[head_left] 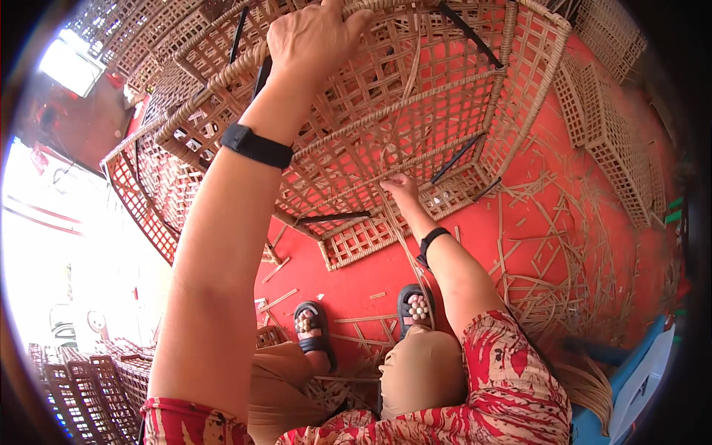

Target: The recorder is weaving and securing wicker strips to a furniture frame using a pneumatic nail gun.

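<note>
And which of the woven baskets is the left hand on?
The large wicker basket at the centre: the left hand lies on its upper rim. No hand touches the baskets at right or lower left.

Head view: one wide fisheye, the left of a side-by-side pair worn on the head.
Aim: steeply down and ahead, picture upright.
Forearms: left (230,215) large and near the lens, right (456,267) smaller and farther off; both rise from the lower part.
Left fingers (359,22): close to the top edge.
Basket (393,113): seen from above, filling the upper middle, cut by the top edge.
Floor (348,285): farther down, seen beyond the knee (423,371) and around the sandals (313,337).
Left side: reaches a bright opening (52,230).
Rim: dark, curved, bending straight edges.
</note>
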{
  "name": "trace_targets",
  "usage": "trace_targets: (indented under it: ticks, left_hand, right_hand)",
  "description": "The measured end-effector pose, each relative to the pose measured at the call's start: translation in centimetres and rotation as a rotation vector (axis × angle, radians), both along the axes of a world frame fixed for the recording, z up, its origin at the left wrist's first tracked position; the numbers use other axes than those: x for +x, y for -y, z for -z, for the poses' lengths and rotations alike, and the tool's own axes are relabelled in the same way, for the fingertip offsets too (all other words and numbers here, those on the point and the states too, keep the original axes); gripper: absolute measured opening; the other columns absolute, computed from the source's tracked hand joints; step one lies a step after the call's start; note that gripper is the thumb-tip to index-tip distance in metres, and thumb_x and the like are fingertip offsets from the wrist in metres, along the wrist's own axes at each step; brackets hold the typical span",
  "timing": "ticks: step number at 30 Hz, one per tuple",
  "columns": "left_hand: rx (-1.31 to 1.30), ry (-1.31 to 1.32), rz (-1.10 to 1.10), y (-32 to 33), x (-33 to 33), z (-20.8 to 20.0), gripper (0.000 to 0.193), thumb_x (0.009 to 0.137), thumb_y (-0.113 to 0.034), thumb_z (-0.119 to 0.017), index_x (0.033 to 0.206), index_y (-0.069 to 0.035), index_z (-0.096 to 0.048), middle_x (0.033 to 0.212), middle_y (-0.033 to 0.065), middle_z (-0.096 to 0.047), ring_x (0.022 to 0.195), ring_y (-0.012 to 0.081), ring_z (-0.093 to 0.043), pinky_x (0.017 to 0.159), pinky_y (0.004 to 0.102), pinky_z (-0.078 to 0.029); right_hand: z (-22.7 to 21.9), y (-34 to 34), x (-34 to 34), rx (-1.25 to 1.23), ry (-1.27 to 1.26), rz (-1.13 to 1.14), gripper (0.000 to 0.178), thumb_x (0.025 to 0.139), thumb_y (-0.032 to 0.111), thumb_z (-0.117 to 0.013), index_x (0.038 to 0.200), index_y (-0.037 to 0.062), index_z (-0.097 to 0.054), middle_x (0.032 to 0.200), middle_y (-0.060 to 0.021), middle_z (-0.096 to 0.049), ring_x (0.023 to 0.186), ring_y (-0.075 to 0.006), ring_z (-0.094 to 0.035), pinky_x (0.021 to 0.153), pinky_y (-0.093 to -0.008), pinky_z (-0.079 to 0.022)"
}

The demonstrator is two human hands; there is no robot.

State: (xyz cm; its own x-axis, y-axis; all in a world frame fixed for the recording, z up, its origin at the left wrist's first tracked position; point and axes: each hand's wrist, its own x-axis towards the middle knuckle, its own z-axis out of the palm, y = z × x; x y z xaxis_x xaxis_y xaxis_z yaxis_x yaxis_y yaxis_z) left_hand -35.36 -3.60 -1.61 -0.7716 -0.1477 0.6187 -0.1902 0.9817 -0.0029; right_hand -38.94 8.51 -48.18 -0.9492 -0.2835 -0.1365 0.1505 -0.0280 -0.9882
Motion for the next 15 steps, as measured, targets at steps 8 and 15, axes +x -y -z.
trace_targets:
  ticks: [8, 15]
  left_hand:
    - [-0.135, -0.095, 0.047, 2.5, -2.3, 2.1, 0.057, 0.094, -0.057, -0.048, 0.090, -0.002, -0.064, 0.080, 0.0211, -0.070, 0.077, 0.0387, -0.070, 0.071, 0.0490, -0.053]
    - [-0.086, -0.035, 0.031, 2.1, -1.5, 1.4, 0.055, 0.095, -0.054, -0.049, 0.088, -0.002, -0.063, 0.079, 0.0218, -0.070, 0.075, 0.0389, -0.069, 0.069, 0.0490, -0.052]
  right_hand:
    - [1.4, 2.8, 0.2, 0.306, -0.152, 0.129, 0.022, 0.077, 0.018, -0.078, 0.087, 0.0011, -0.068, 0.078, -0.0055, -0.067, 0.073, -0.0143, -0.060, 0.067, -0.0324, -0.047]
    - [2.1, -2.7, -1.7, 0.082, -0.113, 0.268, 0.020, 0.085, 0.020, -0.069, 0.092, 0.0013, -0.067, 0.086, -0.0122, -0.072, 0.072, -0.0199, -0.066, 0.067, -0.0360, -0.052]
